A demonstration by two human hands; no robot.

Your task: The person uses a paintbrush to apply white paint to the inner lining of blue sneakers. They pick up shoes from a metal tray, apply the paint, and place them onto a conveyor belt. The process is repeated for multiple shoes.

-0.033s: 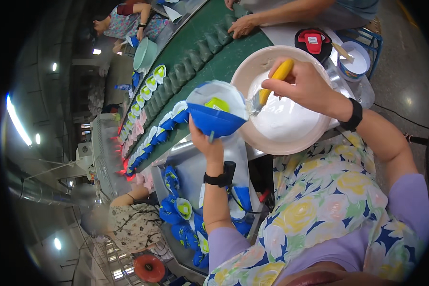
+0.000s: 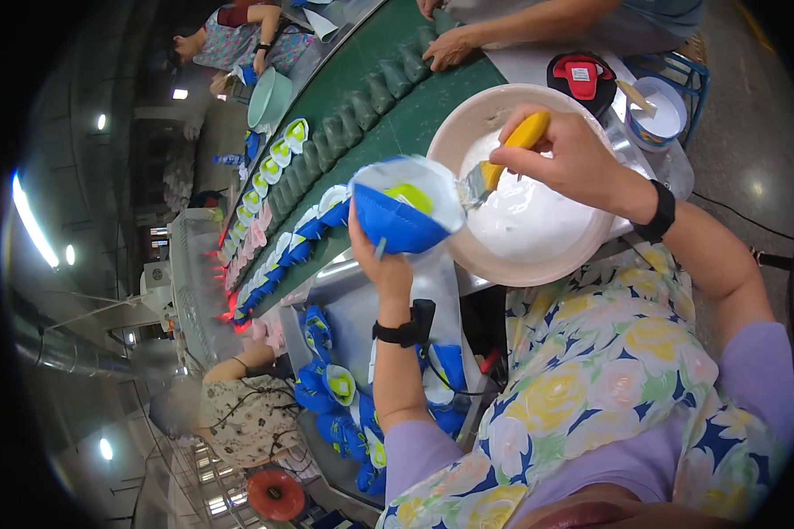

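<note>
Green belt (image 2: 406, 132) behind; your left grip (image 2: 384, 271) clasps blue piece (image 2: 401, 220), right grip (image 2: 566, 163) pinches brush (image 2: 492, 175) over basin (image 2: 525, 273), likely for drips.

Factory line, green conveyor belt (image 2: 412, 122)

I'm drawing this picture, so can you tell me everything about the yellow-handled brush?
The brush has a rounded yellow handle and a flat, wide, greyish head. The right hand grips its handle. It slants over the big bowl of white liquid, head down-left, tip by the edge of the blue-and-white piece; I can't tell whether they touch.
</note>
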